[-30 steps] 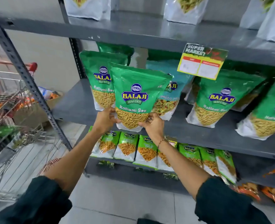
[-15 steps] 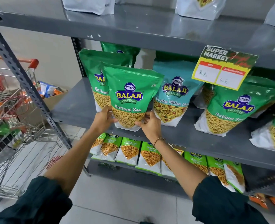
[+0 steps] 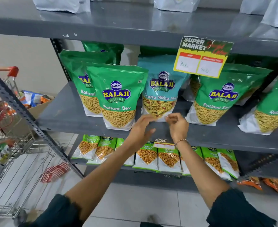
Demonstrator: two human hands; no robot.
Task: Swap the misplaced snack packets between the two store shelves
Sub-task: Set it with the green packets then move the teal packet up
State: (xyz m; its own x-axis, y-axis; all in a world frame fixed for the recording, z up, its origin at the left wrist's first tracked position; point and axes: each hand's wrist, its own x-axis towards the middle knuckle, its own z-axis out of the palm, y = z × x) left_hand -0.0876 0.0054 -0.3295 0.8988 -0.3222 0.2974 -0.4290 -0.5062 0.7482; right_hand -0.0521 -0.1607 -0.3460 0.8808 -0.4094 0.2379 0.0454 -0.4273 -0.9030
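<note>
A green Ratlami Sev packet (image 3: 117, 95) stands upright on the grey middle shelf (image 3: 66, 115), in front of another green one (image 3: 79, 76). Right of it stands a teal Khatta Mitha Mix packet (image 3: 161, 90), the only teal one among green packets. My left hand (image 3: 141, 128) and my right hand (image 3: 177, 125) hover just below the teal packet's bottom edge, fingers apart and blurred, holding nothing. More green Ratlami Sev packets (image 3: 223, 95) stand to the right.
A yellow price tag (image 3: 202, 59) hangs from the upper shelf's edge. White packets (image 3: 61, 4) stand on the top shelf. Small green packets (image 3: 167, 156) line the lower shelf. A wire shopping cart (image 3: 9, 145) with goods stands at left, beside a slanted metal upright (image 3: 20, 110).
Both hands let go of the green Ratlami Sev packet, which now stands on the shelf, and moved right to the foot of the teal packet.
</note>
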